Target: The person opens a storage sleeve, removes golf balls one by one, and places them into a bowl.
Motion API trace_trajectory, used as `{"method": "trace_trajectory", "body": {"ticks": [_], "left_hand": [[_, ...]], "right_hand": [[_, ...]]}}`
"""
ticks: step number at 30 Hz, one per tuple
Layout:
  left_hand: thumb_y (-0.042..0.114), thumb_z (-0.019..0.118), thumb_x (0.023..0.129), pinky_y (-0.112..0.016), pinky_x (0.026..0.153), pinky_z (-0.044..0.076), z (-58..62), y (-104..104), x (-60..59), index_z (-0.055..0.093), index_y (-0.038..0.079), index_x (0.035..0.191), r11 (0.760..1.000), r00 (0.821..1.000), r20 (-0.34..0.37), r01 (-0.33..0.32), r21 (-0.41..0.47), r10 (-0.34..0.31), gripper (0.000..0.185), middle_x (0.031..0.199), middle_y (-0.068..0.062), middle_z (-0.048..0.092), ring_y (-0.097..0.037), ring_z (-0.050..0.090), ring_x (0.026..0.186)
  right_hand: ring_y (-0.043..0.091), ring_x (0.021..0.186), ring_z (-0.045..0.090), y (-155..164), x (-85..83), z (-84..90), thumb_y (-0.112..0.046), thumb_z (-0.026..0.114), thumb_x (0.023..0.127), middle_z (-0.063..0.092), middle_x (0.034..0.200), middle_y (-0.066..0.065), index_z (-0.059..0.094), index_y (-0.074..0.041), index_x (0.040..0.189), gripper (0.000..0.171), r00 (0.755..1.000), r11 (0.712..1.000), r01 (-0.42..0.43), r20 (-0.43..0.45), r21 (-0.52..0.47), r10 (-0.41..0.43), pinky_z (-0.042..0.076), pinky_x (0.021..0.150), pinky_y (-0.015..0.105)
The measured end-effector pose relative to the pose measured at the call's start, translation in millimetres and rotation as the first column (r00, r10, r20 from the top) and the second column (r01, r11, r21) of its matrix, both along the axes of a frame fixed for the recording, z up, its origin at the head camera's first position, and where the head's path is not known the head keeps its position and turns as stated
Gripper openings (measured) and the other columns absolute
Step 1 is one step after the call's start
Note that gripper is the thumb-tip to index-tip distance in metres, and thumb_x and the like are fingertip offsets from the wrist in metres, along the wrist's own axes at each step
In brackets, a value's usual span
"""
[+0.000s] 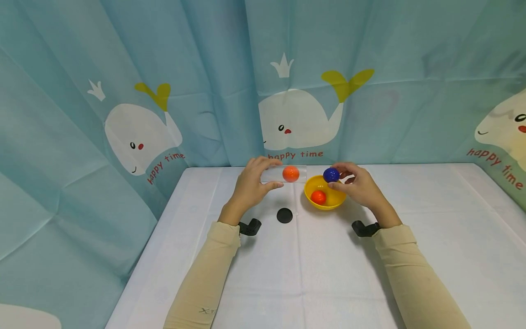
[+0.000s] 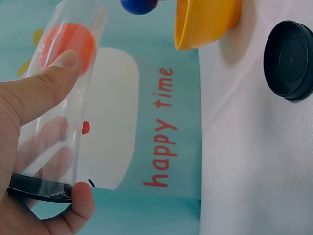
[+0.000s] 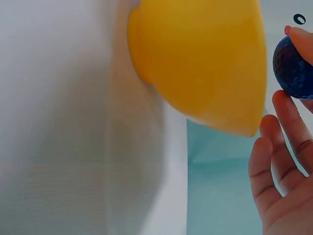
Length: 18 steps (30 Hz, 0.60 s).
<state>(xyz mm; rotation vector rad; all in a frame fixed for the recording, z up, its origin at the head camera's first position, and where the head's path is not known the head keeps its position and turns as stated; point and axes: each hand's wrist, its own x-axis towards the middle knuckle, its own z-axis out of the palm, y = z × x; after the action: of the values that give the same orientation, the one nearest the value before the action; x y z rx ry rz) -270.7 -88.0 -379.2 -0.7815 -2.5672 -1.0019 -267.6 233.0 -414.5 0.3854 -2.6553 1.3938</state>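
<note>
My left hand (image 1: pixel 251 185) grips a clear plastic tube (image 1: pixel 283 174) held sideways above the table, with an orange ball (image 1: pixel 291 173) inside it near its right end. In the left wrist view the tube (image 2: pixel 63 105) lies between thumb and fingers, the orange ball (image 2: pixel 66 45) inside. My right hand (image 1: pixel 356 184) pinches a dark blue ball (image 1: pixel 331 174) just above the rim of a yellow bowl (image 1: pixel 328 201), close to the tube's mouth. A red-orange ball (image 1: pixel 318 197) lies in the bowl. The right wrist view shows the blue ball (image 3: pixel 293 68) at my fingertips beside the bowl (image 3: pixel 200 63).
A black round cap (image 1: pixel 284 215) lies on the white table (image 1: pixel 312 274) in front of the tube, also in the left wrist view (image 2: pixel 289 59). A teal whale-print curtain (image 1: pixel 287 82) closes off the back and both sides.
</note>
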Motion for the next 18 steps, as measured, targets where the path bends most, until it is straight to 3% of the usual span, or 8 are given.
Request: {"method": "trace_trajectory", "body": {"ticks": [10, 18], "left_hand": [[0.026, 0.086, 0.083, -0.045, 0.094, 0.053, -1.3, 0.4, -1.5, 0.066, 0.02, 0.131, 1.0, 1.0, 0.013, 0.002, -0.007, -0.002, 0.053, 0.13, 0.001, 0.064, -0.022, 0.053, 0.12], [0.027, 0.086, 0.083, -0.045, 0.094, 0.054, -1.8, 0.4, -2.5, 0.066, 0.021, 0.131, 1.0, 1.0, 0.016, 0.0, -0.017, 0.0, 0.053, 0.129, 0.001, 0.064, -0.023, 0.053, 0.12]], "right_hand": [[0.03, 0.107, 0.055, 4.8, -4.2, -9.5, -0.018, 0.077, 0.092, 0.066, 0.124, 0.021, 0.061, -0.001, 0.131, 0.046, 0.999, 1.0, 0.018, 0.033, 0.023, -0.019, 0.045, 0.084, 0.017], [0.034, 0.115, 0.05, 5.2, -5.6, -13.7, -0.021, 0.077, 0.092, 0.059, 0.129, 0.02, 0.06, -0.001, 0.132, 0.047, 0.997, 0.999, 0.022, 0.077, 0.031, -0.024, 0.045, 0.091, 0.029]]}}
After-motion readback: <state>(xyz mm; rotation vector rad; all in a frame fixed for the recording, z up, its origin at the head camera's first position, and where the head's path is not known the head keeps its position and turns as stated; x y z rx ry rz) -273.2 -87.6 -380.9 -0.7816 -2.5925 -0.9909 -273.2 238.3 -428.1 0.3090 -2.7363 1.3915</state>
